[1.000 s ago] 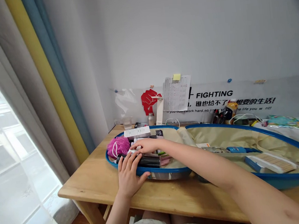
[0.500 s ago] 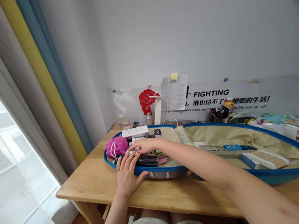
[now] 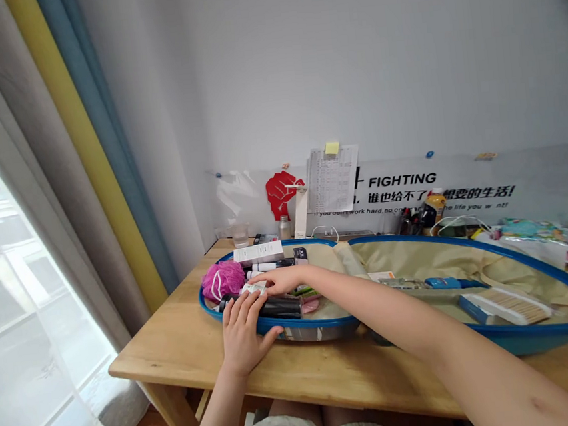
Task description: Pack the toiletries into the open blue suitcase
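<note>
An open oval case with a blue rim and beige lining lies on the wooden table. My left hand rests over the front rim of its left half, fingers spread across a black bottle. My right hand reaches in from the right, its fingertips at a small white item beside my left fingertips; its fingers are partly hidden. Around them are a pink bath puff, a white box and a white tube with a black part.
The case's right half holds a pack of cotton swabs and a blue-capped item. Behind the case stand a small bottle, a white lamp and a yellow bottle. Curtains hang at the left.
My right hand has shifted slightly, and the small white item at its fingertips shows more clearly. My left hand keeps its place on the black bottle. The view has tilted slightly.
</note>
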A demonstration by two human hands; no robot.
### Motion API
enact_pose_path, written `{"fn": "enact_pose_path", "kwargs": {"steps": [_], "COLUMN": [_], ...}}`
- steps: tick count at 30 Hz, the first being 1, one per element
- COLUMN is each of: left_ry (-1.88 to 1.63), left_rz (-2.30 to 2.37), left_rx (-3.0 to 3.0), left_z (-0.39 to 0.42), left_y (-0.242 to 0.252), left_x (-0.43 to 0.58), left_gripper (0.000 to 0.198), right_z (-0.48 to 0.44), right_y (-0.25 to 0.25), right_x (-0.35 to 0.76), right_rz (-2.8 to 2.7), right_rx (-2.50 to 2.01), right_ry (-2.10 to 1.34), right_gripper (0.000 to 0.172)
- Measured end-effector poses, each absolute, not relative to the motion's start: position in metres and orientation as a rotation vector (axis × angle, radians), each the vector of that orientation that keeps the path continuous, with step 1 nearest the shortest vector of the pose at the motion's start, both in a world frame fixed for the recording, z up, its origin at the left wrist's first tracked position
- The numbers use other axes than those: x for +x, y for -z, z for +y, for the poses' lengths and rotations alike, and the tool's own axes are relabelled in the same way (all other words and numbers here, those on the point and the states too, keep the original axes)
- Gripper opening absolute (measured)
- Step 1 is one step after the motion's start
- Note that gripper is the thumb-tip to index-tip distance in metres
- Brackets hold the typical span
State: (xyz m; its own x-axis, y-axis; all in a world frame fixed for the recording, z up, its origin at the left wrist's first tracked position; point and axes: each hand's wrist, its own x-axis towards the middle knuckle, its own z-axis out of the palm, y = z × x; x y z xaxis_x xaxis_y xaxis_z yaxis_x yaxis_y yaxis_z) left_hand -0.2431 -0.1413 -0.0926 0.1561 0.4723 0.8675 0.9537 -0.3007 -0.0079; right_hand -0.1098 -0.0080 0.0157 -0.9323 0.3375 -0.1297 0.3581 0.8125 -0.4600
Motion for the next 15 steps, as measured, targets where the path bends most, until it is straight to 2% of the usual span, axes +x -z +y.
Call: {"fn": "enact_pose_path", "kwargs": {"steps": [6, 10, 15], "left_ry": [1.083, 1.075, 1.073], "left_rz": [-1.339, -1.358, -1.380], "left_rx": [-1.867, -1.880, -1.895], "left_z": [-0.141, -0.141, -0.141], "left_y": [0.092, 0.092, 0.093], "left_x": [-0.244, -0.244, -0.244], "left_gripper": [0.056, 0.054, 0.052], "right_z": [-0.010, -0.011, -0.001], "right_y": [-0.018, -0.045, -0.101], "right_x": [-0.109, -0.102, -0.093], "right_rz": [2.893, 2.989, 2.720], "right_rx": [0.807, 0.947, 1.014], "right_ry": [0.755, 0.555, 0.106], "right_gripper": [0.059, 0.067, 0.049]}}
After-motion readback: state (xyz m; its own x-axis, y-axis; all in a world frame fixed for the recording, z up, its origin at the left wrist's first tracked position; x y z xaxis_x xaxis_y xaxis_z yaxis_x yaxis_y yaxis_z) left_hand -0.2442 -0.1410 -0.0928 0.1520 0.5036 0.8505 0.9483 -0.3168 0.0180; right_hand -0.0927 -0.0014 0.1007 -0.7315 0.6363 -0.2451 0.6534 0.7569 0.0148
